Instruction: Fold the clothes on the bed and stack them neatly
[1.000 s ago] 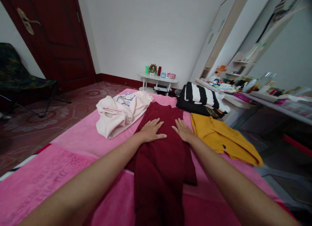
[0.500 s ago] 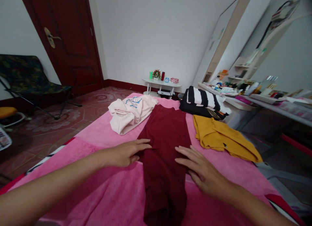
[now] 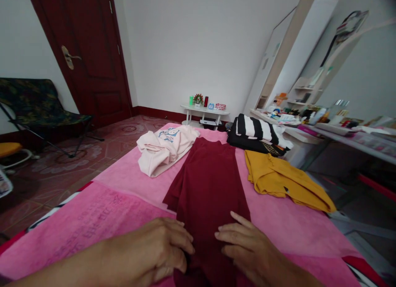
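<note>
A maroon garment point(image 3: 213, 175) lies lengthwise on the pink blanket point(image 3: 123, 221), its near end running out of the picture at the bottom. Whether it is a top or trousers I cannot tell. At its near left edge, my left hand point(image 3: 157, 245) has its fingers curled over the cloth and closed on it. My right hand point(image 3: 250, 245) rests on the garment's right side, fingers apart and partly stretched out. Left of the garment's far end is a pale pink sweatshirt point(image 3: 163, 149) with a blue print. A mustard-yellow garment point(image 3: 284, 179) lies to the right.
Behind the yellow garment, a black-and-white striped folded garment point(image 3: 256, 128) sits on black clothing point(image 3: 244, 142). A cluttered dressing table point(image 3: 300, 132) stands along the right. Beyond the bed is a small white table point(image 3: 204, 111). A camouflage folding chair point(image 3: 46, 109) stands left, by the door point(image 3: 83, 60).
Both hands have moved nearer to me along the maroon garment. The left fingers have gone from stretched out to curled. The garment's near end has shifted down out of view.
</note>
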{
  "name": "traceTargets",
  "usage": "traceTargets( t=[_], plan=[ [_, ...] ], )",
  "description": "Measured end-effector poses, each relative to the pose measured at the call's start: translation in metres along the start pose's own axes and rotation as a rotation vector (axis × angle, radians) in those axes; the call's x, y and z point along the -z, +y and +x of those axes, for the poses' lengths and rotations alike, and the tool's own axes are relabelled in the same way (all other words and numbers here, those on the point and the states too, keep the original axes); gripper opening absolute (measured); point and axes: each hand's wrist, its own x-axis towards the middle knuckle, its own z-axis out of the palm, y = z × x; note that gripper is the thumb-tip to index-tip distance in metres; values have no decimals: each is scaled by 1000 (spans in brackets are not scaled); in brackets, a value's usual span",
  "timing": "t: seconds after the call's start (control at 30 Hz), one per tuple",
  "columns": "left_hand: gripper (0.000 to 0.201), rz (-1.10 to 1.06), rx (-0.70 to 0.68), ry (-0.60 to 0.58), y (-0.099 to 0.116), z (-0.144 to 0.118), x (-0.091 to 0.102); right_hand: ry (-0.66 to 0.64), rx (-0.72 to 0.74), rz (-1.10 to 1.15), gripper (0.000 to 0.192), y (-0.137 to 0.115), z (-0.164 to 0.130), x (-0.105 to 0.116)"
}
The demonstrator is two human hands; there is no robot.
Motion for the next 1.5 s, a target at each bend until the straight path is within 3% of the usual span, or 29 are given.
traceTargets(
  t=[0.17,0.33,0.47,0.53,0.67,0.77,0.87,1.0,1.13,1.3,1.4,1.5],
  plan=[
    [27,-49,88,-54,12,-1,4,-40,-28,55,24,-4,-1,-1],
    [27,-186,168,-62,14,3,7,64,-20,138,18,-13,6,9],
    [22,-350,215,12,11,11,19,171,-82,369,25,-19,13,23],
    [20,-441,255,56,3,22,30,231,-220,579,25,-14,20,28],
    [30,-609,382,277,-40,59,46,528,-634,972,26,23,42,21],
    [41,-623,564,514,-91,86,40,713,-847,1045,31,65,53,-1],
    [56,-501,726,589,-142,97,18,771,-945,1045,46,94,53,-26],
    [51,-350,667,722,-178,93,-12,814,-916,1005,53,98,48,-42],
    [37,-358,588,738,-175,87,-17,874,-895,915,34,89,45,-39],
    [23,-3,494,750,-142,91,4,803,-888,895,22,85,44,-33],
    [22,26,343,661,-121,102,13,751,-872,880,18,81,44,-28],
    [25,-8,225,503,-107,114,10,679,-916,905,16,75,43,-23]
  ],
)
